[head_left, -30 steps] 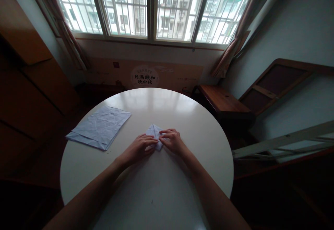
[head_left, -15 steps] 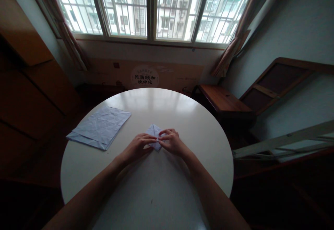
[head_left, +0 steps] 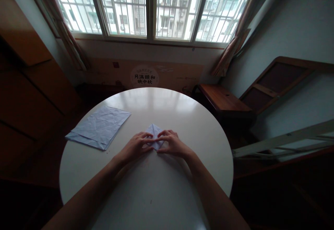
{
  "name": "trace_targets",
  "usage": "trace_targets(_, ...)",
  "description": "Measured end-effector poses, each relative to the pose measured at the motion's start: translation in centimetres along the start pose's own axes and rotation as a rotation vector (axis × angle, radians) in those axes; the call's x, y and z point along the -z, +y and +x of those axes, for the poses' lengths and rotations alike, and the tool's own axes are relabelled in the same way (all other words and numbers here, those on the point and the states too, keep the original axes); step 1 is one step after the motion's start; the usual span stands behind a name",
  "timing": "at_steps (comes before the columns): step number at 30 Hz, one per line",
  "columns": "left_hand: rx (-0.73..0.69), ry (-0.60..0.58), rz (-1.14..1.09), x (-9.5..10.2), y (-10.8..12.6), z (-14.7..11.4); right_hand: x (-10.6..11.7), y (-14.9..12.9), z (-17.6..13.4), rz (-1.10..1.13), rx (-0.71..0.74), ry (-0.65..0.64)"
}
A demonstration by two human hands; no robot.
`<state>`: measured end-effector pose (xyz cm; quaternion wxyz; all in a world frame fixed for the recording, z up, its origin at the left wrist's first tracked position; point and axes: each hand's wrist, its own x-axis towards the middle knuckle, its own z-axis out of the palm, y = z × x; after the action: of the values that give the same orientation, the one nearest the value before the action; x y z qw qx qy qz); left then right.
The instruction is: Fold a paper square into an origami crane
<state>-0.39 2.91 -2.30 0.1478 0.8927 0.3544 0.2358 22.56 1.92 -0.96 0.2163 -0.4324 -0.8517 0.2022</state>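
Observation:
A small folded sheet of pale paper (head_left: pixel 153 129), diamond-shaped with a crease down its upper half, lies on the white round table (head_left: pixel 167 108). My left hand (head_left: pixel 138 145) grips its left side, fingertips on top and thumb at the lower edge. From the right, my right hand (head_left: pixel 171 143) holds the other side the same way, with its thumb near the bottom corner. The fingertips of both hands meet near the paper's middle and cover much of it.
Several creased sheets of paper (head_left: pixel 100 127) lie stacked at the table's left. Beyond the table on the right stands a low wooden bench (head_left: pixel 224 99). A barred window (head_left: pixel 151 11) and a printed panel (head_left: pixel 177 72) are at the far side.
My right thumb has come out to the paper's lower corner, and the fingertips of my two hands have drawn closer together. The folded paper has barely moved.

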Motion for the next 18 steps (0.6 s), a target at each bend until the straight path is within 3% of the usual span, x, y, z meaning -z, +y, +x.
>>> trace_targets(14, -0.045, 0.038, 0.096, -0.1, -0.1, 0.0, -1.4, -0.1, 0.7, -0.027, 0.088, 0.143)
trace_targets(18, -0.016, 0.037, 0.111, -0.3, -0.5, -0.1, -1.2, 0.0, 0.6, -0.011, 0.099, 0.129)
